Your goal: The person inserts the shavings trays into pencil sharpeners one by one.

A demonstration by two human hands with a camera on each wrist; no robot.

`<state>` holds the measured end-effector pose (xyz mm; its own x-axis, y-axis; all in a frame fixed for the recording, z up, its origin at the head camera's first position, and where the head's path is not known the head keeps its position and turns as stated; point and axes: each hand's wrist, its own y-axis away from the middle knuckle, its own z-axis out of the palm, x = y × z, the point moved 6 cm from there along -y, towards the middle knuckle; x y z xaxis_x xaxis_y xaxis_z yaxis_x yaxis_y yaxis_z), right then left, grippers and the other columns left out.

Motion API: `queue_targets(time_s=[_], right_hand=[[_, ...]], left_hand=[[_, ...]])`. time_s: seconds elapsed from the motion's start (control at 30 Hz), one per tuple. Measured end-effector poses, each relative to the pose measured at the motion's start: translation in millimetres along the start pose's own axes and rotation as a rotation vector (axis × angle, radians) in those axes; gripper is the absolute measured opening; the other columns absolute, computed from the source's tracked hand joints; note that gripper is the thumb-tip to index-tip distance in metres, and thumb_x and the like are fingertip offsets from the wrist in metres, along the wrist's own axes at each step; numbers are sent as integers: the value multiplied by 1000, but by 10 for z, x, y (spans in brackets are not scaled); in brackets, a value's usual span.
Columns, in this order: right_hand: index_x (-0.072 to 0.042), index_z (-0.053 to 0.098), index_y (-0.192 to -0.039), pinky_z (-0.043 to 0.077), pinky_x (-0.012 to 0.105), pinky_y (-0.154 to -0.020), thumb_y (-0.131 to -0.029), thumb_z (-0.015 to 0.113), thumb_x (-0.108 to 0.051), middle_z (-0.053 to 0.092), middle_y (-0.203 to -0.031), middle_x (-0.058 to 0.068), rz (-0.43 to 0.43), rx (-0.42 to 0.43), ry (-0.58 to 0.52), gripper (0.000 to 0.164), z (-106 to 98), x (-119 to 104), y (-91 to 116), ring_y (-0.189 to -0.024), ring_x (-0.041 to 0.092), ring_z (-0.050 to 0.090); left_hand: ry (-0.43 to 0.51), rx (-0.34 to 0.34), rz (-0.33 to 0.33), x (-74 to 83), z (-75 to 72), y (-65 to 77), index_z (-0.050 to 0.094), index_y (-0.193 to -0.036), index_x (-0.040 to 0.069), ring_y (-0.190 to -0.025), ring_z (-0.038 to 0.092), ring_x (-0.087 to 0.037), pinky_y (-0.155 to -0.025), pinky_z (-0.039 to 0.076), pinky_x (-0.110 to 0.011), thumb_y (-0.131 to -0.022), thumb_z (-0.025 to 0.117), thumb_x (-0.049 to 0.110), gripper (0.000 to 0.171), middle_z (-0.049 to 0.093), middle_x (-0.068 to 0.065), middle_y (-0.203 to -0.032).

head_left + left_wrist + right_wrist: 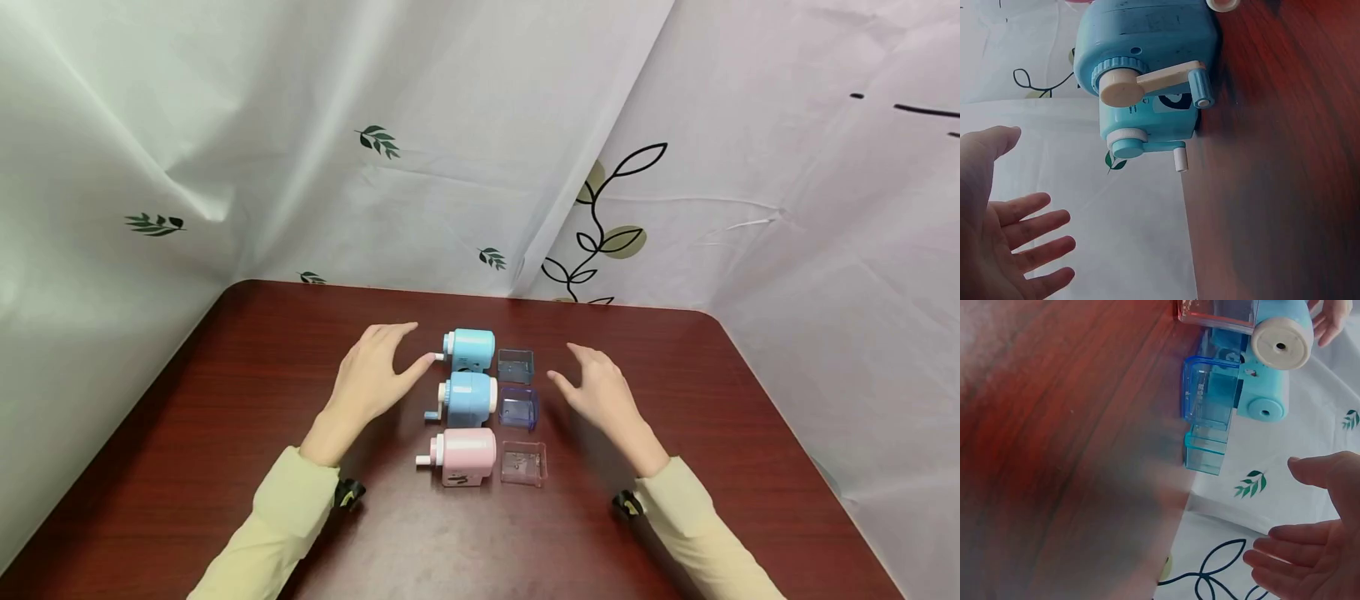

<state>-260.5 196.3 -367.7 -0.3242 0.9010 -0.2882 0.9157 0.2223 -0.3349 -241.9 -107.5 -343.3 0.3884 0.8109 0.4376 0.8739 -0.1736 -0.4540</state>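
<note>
Three crank pencil sharpeners stand in a column on the table: a turquoise sharpener (473,347) at the back, a blue sharpener (469,398) in the middle, a pink sharpener (468,454) in front. Their cranks point left. To the right of each lies a clear shavings drawer: a teal drawer (516,366), a dark-blue drawer (518,407) and a pink drawer (523,463). My left hand (367,375) hovers left of the turquoise sharpener, thumb near its crank, fingers spread and holding nothing. My right hand (600,390) hovers right of the drawers, also holding nothing, its fingers extended.
The dark red wooden table (750,467) carries everything. A white curtain (420,217) with leaf prints hangs behind the table and along both sides. A dark wrist strap (348,493) shows by the left sleeve, another strap (627,503) by the right.
</note>
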Motion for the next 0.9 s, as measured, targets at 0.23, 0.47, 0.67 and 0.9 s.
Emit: queue_targets(time_s=[0.23,0.47,0.67,0.9], right_hand=[[1,53,-122,40,50,-90,-77,69,-33,58,-117,21,-45,30,-3,58,-28,-57,-66,-109,36,50],[2,55,-118,41,49,-89,-73,73,-30,60,-114,20,-64,42,-1,58,-25,-83,-120,-107,35,52],[0,57,-117,43,48,-87,-71,74,-28,61,-112,19,-79,45,-22,56,-30,-123,-162,-105,33,53],[-1,57,-117,43,48,-87,-72,74,-29,62,-112,17,-90,33,-35,55,-2,-132,-203,-104,32,53]], left_hand=[[54,-52,13,16,35,-85,50,-129,12,-116,42,-22,-90,42,-46,-84,57,47,57,54,-8,-125],[63,-82,28,11,66,-159,50,-127,9,-112,43,-25,-91,40,-46,-84,59,45,56,55,-9,-123],[90,-121,20,-17,123,-195,49,-127,9,-113,43,-25,-93,38,-47,-84,61,42,56,54,-10,-124],[135,-175,47,-21,200,-238,48,-128,9,-111,43,-23,-92,39,-47,-84,61,41,55,54,-8,-120]])
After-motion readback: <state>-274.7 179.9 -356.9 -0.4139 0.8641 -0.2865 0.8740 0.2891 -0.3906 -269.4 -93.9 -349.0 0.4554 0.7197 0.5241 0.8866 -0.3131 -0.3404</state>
